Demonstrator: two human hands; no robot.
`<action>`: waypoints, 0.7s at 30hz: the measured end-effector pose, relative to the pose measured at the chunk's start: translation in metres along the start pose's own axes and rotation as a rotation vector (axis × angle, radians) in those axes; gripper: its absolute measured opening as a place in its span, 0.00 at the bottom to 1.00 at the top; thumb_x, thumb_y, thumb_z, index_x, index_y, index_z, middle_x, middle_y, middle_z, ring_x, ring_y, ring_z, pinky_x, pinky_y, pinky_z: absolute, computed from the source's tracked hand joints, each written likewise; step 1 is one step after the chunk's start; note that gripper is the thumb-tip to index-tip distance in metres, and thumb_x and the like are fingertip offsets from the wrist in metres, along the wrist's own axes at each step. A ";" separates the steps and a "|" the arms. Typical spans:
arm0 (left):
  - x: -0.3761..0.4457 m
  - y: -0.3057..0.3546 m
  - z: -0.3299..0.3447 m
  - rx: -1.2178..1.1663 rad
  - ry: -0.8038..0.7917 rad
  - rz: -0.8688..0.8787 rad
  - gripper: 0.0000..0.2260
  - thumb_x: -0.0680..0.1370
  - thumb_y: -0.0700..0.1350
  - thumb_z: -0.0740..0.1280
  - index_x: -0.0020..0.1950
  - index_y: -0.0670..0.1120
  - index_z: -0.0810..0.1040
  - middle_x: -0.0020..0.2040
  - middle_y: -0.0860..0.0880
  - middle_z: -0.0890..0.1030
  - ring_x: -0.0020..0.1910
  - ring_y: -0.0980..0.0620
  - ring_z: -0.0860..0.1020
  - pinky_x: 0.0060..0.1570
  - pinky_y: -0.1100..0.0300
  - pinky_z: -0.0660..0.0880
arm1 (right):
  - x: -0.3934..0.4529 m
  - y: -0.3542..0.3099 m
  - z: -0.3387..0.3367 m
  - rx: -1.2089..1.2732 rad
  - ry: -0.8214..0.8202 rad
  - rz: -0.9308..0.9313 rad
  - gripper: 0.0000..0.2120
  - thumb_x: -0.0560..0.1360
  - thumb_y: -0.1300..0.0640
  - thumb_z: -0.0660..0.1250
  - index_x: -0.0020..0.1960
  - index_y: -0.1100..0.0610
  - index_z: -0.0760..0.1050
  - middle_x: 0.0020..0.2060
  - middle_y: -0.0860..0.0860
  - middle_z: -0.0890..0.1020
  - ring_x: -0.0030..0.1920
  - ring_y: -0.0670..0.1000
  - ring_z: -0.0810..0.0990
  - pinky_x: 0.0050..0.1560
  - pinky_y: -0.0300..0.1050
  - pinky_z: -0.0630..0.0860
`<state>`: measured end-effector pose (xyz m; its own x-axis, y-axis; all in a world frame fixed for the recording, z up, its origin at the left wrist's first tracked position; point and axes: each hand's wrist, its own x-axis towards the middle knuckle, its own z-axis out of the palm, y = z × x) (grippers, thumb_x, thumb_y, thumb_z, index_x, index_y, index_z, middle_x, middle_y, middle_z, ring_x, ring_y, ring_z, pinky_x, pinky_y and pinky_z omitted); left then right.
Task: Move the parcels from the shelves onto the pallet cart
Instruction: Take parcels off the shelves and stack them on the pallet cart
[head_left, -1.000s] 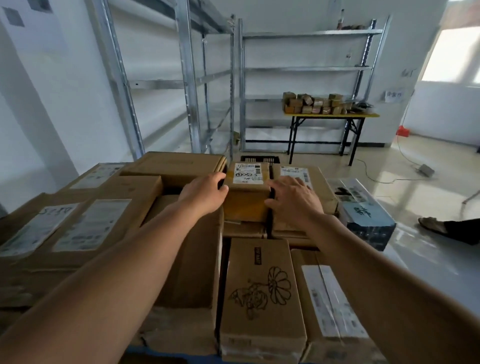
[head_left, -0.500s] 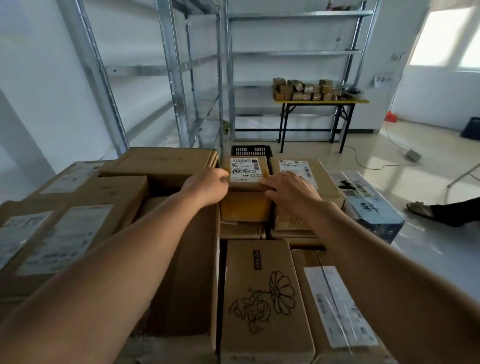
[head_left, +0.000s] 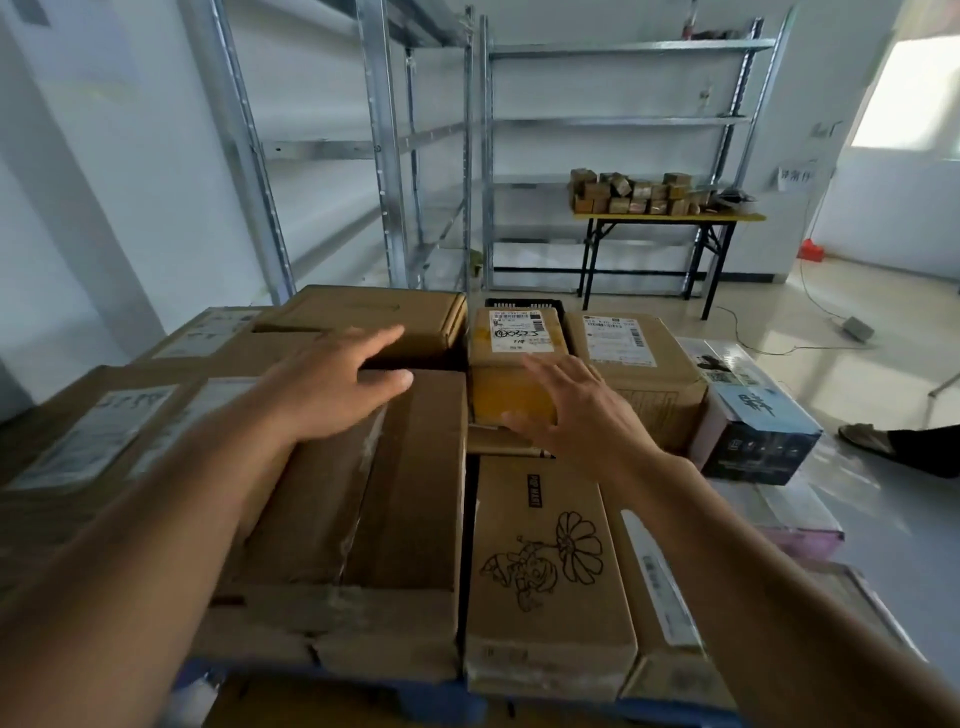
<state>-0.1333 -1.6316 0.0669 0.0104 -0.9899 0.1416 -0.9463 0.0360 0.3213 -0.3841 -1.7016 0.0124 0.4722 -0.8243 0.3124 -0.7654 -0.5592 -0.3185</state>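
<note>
Small labelled parcel (head_left: 511, 358) seated among stacked cartons, centre of frame.

Wedged between large brown carton (head_left: 374, 317) at left and labelled carton (head_left: 628, 364) at right, on pallet cart (head_left: 457, 701) with blue edge at bottom of frame. Right hand (head_left: 569, 410) spread flat, fingers apart, over parcel's near edge; clamped on nothing. Left hand (head_left: 337, 384) open, fingers extended, above tall carton (head_left: 395, 493) left of centre. Bare metal shelves (head_left: 613, 119) at upper centre.

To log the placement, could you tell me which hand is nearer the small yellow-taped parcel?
Right. The right hand lies over the near face of the small parcel, fingers spread; the left hand is off to its left, above a bigger box.
</note>
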 end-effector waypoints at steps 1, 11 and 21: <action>-0.022 -0.010 -0.006 -0.028 0.000 -0.021 0.32 0.70 0.71 0.52 0.73 0.64 0.55 0.75 0.52 0.61 0.71 0.48 0.63 0.67 0.44 0.64 | -0.012 -0.009 0.003 0.039 -0.003 -0.003 0.37 0.74 0.34 0.59 0.76 0.47 0.52 0.72 0.49 0.62 0.69 0.51 0.64 0.60 0.47 0.66; -0.139 -0.055 -0.001 0.191 -0.276 -0.072 0.47 0.53 0.83 0.52 0.68 0.70 0.43 0.68 0.70 0.34 0.67 0.67 0.39 0.70 0.49 0.52 | -0.098 -0.069 0.057 0.229 -0.140 -0.110 0.44 0.63 0.23 0.59 0.72 0.32 0.44 0.75 0.43 0.53 0.70 0.51 0.61 0.59 0.48 0.66; -0.131 -0.064 0.021 0.425 -0.009 0.031 0.26 0.73 0.64 0.61 0.70 0.61 0.65 0.75 0.57 0.53 0.72 0.53 0.54 0.66 0.49 0.64 | -0.082 -0.076 0.071 0.203 -0.136 -0.027 0.42 0.69 0.33 0.65 0.75 0.41 0.48 0.72 0.48 0.62 0.66 0.50 0.68 0.61 0.45 0.67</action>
<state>-0.0807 -1.5067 0.0082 -0.0214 -0.9905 0.1359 -0.9952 0.0081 -0.0979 -0.3335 -1.5974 -0.0525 0.5564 -0.8054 0.2045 -0.6544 -0.5763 -0.4895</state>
